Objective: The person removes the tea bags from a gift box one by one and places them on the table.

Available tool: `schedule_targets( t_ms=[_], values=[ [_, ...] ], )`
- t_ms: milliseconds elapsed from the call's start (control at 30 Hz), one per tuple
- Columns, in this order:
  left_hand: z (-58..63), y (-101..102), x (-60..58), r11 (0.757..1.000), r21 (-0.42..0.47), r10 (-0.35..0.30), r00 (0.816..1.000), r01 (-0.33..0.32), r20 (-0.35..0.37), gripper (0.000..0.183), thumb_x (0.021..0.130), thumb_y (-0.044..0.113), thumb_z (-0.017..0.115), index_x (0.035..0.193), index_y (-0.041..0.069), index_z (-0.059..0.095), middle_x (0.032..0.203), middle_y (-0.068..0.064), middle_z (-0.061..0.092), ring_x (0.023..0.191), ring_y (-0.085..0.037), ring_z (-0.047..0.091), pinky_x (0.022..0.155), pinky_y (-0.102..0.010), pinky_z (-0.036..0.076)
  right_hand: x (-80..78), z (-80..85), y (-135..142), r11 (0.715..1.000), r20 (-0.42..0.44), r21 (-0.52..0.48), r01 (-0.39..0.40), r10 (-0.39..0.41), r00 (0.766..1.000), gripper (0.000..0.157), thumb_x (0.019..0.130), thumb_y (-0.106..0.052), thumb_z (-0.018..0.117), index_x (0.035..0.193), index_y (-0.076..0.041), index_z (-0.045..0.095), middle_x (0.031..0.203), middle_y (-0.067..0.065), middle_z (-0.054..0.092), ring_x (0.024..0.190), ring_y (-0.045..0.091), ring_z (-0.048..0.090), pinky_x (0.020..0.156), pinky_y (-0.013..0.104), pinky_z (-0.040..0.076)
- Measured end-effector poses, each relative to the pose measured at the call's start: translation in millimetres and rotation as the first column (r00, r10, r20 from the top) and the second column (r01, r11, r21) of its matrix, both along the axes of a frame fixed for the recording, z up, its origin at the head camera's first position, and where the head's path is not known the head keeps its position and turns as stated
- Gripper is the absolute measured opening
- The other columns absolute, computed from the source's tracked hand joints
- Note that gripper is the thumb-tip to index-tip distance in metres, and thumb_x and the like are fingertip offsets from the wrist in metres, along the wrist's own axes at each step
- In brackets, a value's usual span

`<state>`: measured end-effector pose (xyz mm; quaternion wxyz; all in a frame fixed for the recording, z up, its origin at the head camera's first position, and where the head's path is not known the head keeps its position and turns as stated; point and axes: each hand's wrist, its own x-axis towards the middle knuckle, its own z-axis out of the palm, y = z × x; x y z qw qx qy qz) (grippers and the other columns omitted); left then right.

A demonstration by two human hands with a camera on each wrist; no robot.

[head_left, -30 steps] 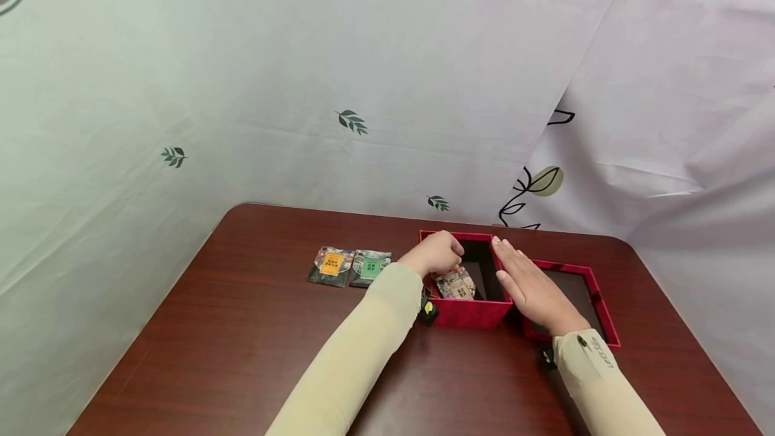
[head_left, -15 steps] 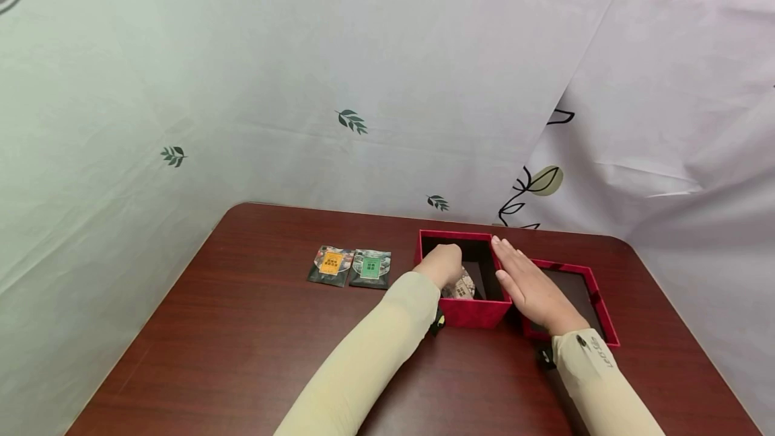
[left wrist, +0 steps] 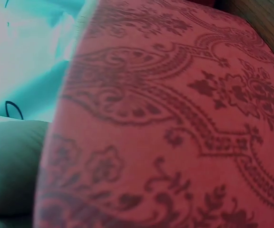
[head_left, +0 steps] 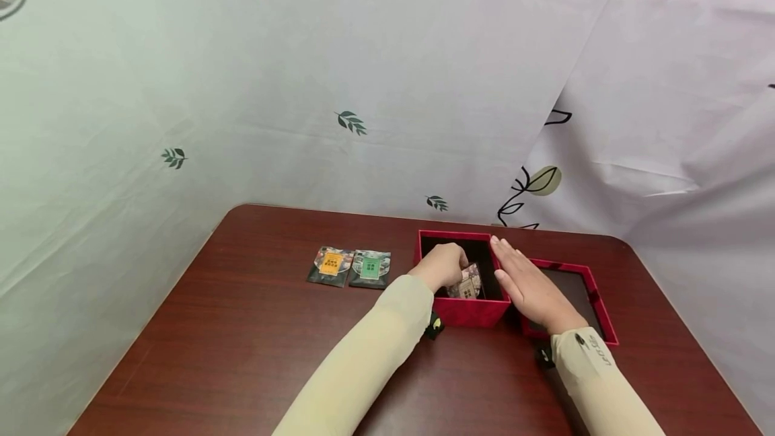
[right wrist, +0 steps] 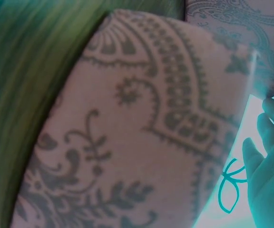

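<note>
In the head view, an open red box (head_left: pixel 469 315) with a dark inside stands near the table's back edge. My left hand (head_left: pixel 440 266) reaches into it with bent fingers, beside a patterned sachet (head_left: pixel 467 283) that lies tilted inside. The back of the hand hides the fingertips, so a grip on the sachet cannot be told. My right hand (head_left: pixel 533 288) keeps its fingers straight against the box's right wall. The left wrist view is mostly filled by the box's flowered red side (left wrist: pixel 175 118); in the right wrist view, my right fingers (right wrist: pixel 258 156) extend beyond a patterned surface.
Two dark sachets lie side by side left of the box, one with an orange label (head_left: pixel 330 266), the other with a green label (head_left: pixel 370 268). A shallow red lid (head_left: pixel 596 298) lies right of the box, partly under my right hand. A printed cloth (head_left: pixel 363 73) hangs behind the table (head_left: pixel 254 328).
My left hand has moved right and deeper into the box. The sachet inside has shifted slightly right and turned. My right hand stays against the box wall.
</note>
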<state>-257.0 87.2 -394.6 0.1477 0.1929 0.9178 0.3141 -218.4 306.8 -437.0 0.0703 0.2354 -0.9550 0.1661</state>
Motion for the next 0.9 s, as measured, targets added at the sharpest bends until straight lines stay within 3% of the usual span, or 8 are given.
schedule_targets(
  t_ms=[333, 600, 900],
  values=[
    [6.1, -14, 3.2, 0.988, 0.153, 0.018, 1.000, -0.015, -0.021, 0.021, 0.095, 0.000, 0.061, 0.111, 0.005, 0.075, 0.100, -0.005, 0.072, 0.079, -0.013, 0.061, 0.067, -0.025, 0.053, -0.2, -1.5, 1, 1.000, -0.008, -0.009, 0.002, -0.002, 1.000, 0.061, 0.108, -0.031, 0.043, 0.161, -0.006, 0.025, 0.166, 0.012, 0.025, 0.154, 0.030, 0.017, 0.121, 0.023, 0.003],
    [14.8, -33, 3.2, 0.966, 0.258, 0.027, 0.998, -0.010, -0.062, 0.018, 0.096, 0.003, 0.062, 0.110, 0.006, 0.074, 0.100, -0.005, 0.071, 0.092, -0.016, 0.066, 0.074, -0.027, 0.055, 1.5, -1.6, 3, 1.000, 0.017, -0.018, 0.013, -0.012, 1.000, 0.064, 0.107, -0.027, 0.047, 0.162, -0.009, 0.019, 0.167, 0.012, 0.022, 0.154, 0.033, 0.016, 0.118, 0.015, -0.004],
    [20.2, -58, 0.9, 0.940, 0.341, 0.044, 0.997, -0.021, -0.060, 0.016, 0.098, 0.006, 0.063, 0.108, 0.008, 0.075, 0.100, -0.005, 0.070, 0.090, -0.017, 0.065, 0.076, -0.031, 0.054, 1.3, -0.9, 0, 1.000, 0.030, -0.016, 0.022, -0.022, 0.999, 0.065, 0.107, -0.031, 0.045, 0.163, -0.011, 0.018, 0.167, 0.012, 0.022, 0.155, 0.031, 0.014, 0.124, 0.035, 0.009]
  ],
)
